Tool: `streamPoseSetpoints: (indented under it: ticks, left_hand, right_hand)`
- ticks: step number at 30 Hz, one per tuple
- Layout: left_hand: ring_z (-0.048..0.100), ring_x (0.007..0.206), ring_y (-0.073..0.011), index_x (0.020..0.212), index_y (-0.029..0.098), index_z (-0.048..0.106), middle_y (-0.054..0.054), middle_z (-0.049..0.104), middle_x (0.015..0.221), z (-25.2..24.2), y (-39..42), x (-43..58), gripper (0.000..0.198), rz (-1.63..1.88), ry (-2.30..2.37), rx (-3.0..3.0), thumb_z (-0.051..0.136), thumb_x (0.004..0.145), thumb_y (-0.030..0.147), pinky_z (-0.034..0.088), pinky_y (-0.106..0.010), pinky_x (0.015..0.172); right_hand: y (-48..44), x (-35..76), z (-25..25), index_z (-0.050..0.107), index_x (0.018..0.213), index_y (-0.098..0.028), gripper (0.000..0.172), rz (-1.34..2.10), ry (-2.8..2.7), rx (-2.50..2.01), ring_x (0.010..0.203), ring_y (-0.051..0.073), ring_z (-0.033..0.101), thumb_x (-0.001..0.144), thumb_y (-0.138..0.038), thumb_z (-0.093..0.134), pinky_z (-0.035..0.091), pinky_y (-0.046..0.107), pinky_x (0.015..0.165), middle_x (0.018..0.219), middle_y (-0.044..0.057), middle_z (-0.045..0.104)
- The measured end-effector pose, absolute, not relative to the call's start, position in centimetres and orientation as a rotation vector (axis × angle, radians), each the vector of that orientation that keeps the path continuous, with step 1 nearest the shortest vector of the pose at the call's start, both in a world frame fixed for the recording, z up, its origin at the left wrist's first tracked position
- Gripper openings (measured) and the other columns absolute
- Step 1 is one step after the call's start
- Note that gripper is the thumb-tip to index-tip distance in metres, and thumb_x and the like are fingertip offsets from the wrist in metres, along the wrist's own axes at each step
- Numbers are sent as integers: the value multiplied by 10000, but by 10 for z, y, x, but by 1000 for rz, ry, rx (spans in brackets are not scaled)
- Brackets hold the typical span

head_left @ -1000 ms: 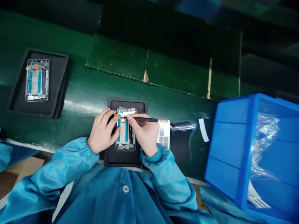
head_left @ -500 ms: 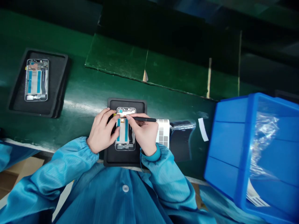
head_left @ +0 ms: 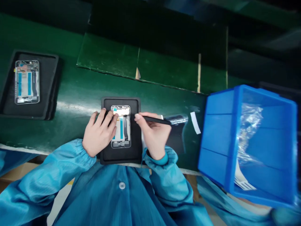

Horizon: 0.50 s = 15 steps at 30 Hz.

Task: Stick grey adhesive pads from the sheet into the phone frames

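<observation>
A green worktop [head_left: 70,89] runs across the view, and a blue plastic bin [head_left: 217,135] stands at its right end, holding a crumpled clear plastic bag [head_left: 249,131]. Two black foam trays lie on the worktop. The far-left tray [head_left: 50,84] carries one phone frame [head_left: 27,82]; the tray in front of the person [head_left: 135,125] carries another phone frame [head_left: 121,128], lying flat in its middle. The left hand [head_left: 100,133] is spread wide, its fingers [head_left: 109,119] resting on the upper left of that frame. The right hand [head_left: 154,135] is in a narrow pinch around a slim black pick [head_left: 156,119], just beside the frame and not touching it.
</observation>
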<state>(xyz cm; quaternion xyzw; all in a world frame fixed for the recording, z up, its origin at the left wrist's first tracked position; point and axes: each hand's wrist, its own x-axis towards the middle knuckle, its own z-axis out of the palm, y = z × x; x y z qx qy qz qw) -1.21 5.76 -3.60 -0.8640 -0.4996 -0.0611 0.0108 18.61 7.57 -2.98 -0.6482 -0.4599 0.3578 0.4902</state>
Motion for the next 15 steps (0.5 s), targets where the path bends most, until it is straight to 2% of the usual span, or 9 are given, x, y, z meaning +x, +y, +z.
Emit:
streamPoseSetpoints:
  ticks: [5,9,12,15]
  left_hand:
    - [517,1306,-394,1438,26,504,-242,607,1346,-29,56,-9,491,-88,-1461,-2755,419,973,158,411,-577,1043]
    - [556,1236,-399,1358,31,579,-233,633,1291,-14,60,9,453,-172,-1485,-2776,445,987,254,434,-572,1012]
    - [601,1150,-345,1275,61,631,-193,659,1234,-4,60,46,388,-258,-1421,-2860,471,982,260,467,-502,979]
    - [571,1220,-275,1229,111,648,-134,645,1272,-5,54,90,314,-228,-1091,-3148,484,981,211,441,-414,1047]
  right_hand:
    - [40,256,-22,753,890,-199,179,593,-948,-1639,645,175,740,779,-313,834,622,314,648,749,11,757]
    - [5,297,-40,746,855,-202,198,680,-1001,-1696,691,202,755,745,-327,853,635,344,665,809,30,771]
    - [-15,313,-50,758,847,-225,139,777,-1169,-1716,783,224,756,778,-327,823,631,369,740,851,52,780]
    - [-27,325,-52,767,864,-243,102,842,-1325,-1687,807,237,746,800,-314,802,621,396,771,869,59,783]
